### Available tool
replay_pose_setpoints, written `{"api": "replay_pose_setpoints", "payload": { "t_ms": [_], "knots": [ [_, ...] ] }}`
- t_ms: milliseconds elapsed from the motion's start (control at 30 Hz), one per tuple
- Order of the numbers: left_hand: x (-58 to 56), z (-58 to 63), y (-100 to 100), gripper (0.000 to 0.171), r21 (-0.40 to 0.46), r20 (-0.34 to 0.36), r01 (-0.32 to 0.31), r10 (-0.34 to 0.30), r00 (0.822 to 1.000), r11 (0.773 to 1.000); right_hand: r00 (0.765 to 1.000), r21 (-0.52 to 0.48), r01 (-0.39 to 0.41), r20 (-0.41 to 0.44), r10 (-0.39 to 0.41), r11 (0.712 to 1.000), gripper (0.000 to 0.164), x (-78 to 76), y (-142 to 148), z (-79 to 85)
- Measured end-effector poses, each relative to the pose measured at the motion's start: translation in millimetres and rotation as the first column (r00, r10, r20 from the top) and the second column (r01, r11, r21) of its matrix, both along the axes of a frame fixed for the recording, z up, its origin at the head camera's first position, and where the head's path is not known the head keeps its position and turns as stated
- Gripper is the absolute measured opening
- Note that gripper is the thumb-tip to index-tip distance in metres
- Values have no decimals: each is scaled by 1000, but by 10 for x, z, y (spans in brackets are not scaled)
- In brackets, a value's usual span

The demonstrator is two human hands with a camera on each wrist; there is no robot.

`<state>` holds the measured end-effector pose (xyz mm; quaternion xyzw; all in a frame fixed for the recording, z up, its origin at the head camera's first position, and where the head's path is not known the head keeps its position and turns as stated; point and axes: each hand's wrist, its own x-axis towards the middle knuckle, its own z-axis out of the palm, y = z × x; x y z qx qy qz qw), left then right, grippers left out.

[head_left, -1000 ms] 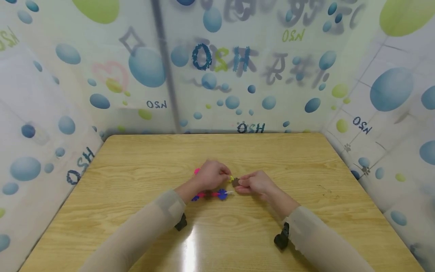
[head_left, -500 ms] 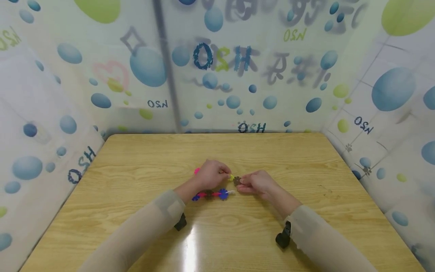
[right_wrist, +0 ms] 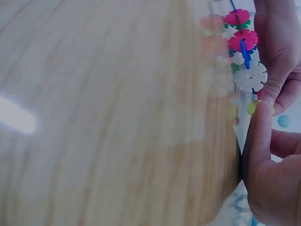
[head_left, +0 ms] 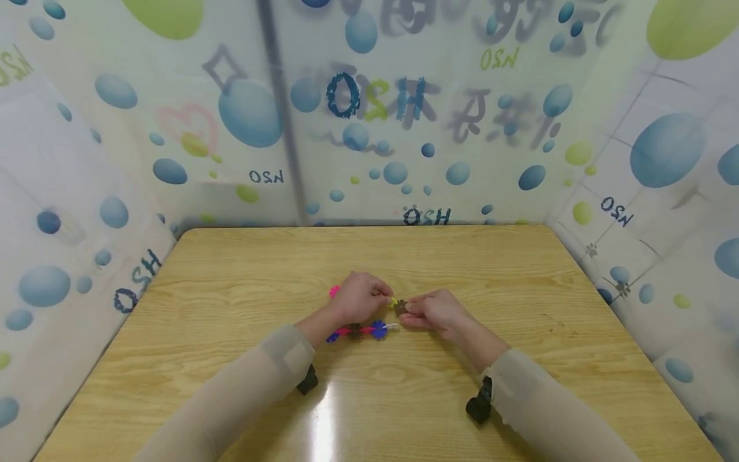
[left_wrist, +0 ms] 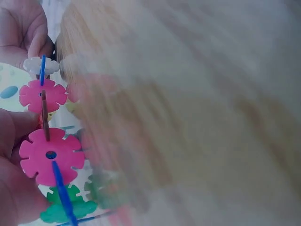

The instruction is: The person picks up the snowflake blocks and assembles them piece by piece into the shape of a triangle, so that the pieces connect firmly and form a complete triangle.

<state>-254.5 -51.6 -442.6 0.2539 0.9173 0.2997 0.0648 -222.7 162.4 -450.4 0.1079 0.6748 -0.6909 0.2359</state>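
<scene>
Over the middle of the table, my left hand [head_left: 362, 297] pinches a yellow snowflake disc [head_left: 394, 302] at its fingertips. My right hand [head_left: 437, 310] holds a brown snowflake disc [head_left: 401, 308] between thumb and fingers, right against the yellow one. Nearer to me lies a joined row with a blue disc [head_left: 378, 330], pink discs, a brown disc [head_left: 355, 330] and a white disc [head_left: 392, 326] at its right end. A pink disc [head_left: 335, 292] shows beyond my left hand, which hides what lies between. Green discs [left_wrist: 68, 211] appear low in the left wrist view.
The wooden table [head_left: 231, 276] stands against patterned walls [head_left: 369, 160] at the back and sides. Black wrist cameras, such as the right one [head_left: 478, 409], hang below both sleeves. Light glares on the table's near part [head_left: 322, 423].
Both hands stay almost where they were. The brown disc in my right fingers shifts slightly right, then back left against the yellow disc. The row on the table has not moved.
</scene>
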Motion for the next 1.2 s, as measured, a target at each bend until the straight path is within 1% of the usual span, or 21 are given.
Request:
{"api": "replay_pose_setpoints", "payload": {
  "t_ms": [200,400,567,633,767,1000,1133,1200],
  "knots": [
    [0,4,18,13,5,-40,1,-1,999,1000,1000,-7,-1,16,1,1000,41,-7,15,17],
    [-2,29,8,12,5,-33,7,-7,999,1000,1000,-16,-11,24,11,1000,41,-30,18,25],
    [3,24,-5,12,7,-16,14,-14,1000,1000,999,-8,-8,34,8,1000,40,-34,20,29],
    [8,17,-8,12,2,-16,16,-16,1000,1000,1000,-13,-8,29,8,1000,40,-24,19,31],
    [14,-6,-7,11,-9,-38,13,-14,999,1000,1000,-31,-7,16,7,1000,41,-2,12,23],
    [17,-36,5,9,16,-64,9,-8,998,1000,1000,-42,7,-4,-7,999,40,9,-19,-14],
    [18,-28,5,9,9,-83,18,-17,996,1000,1000,-47,19,-14,-20,999,39,11,-41,-31],
    [20,-13,0,9,0,-77,16,-16,997,1000,999,-49,24,-23,-26,999,40,16,-46,-32]
  ]
}}
